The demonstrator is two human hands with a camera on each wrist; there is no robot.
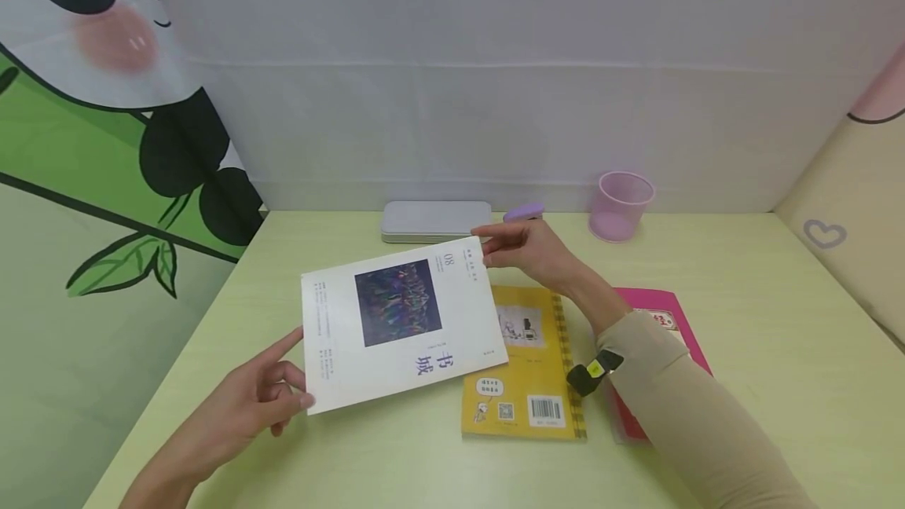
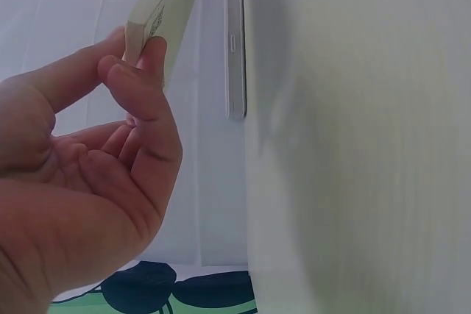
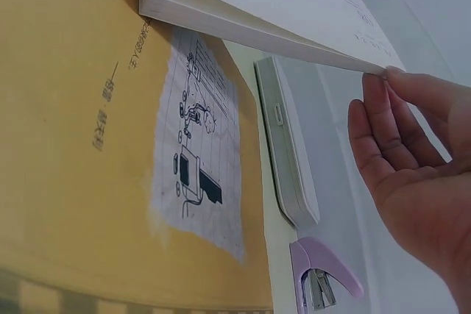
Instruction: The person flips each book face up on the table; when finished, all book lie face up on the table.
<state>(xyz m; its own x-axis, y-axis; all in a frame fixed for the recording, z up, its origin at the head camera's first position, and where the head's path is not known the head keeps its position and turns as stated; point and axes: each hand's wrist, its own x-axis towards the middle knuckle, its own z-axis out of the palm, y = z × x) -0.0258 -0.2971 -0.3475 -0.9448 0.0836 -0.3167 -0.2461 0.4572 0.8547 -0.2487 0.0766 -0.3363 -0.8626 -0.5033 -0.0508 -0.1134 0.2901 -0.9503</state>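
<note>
A white book (image 1: 399,324) is held between two hands, cover upward and tilted, over the table (image 1: 778,352); its left part is clear of the tabletop, and the yellow book (image 1: 526,395) is partly covered from view by its right part. Whether the two books touch cannot be told. By the left hand (image 1: 243,411), the near left corner is pinched between thumb and fingertip, the other fingers being loosely bent. By the right hand (image 1: 529,251), the far right corner is pinched in the same manner, with the remaining fingers bent beneath and nothing else held. On the cover, a dark picture is printed, with purple characters beside it. The yellow book is laid flat, its barcode toward the near edge. A pink book (image 1: 684,320) is partly hidden by the right sleeve (image 1: 696,407). At the back of the table, a case (image 1: 436,220), a purple stapler (image 1: 523,212) and a translucent cup (image 1: 621,206) are placed in a row before a pale backdrop (image 1: 452,124).
</note>
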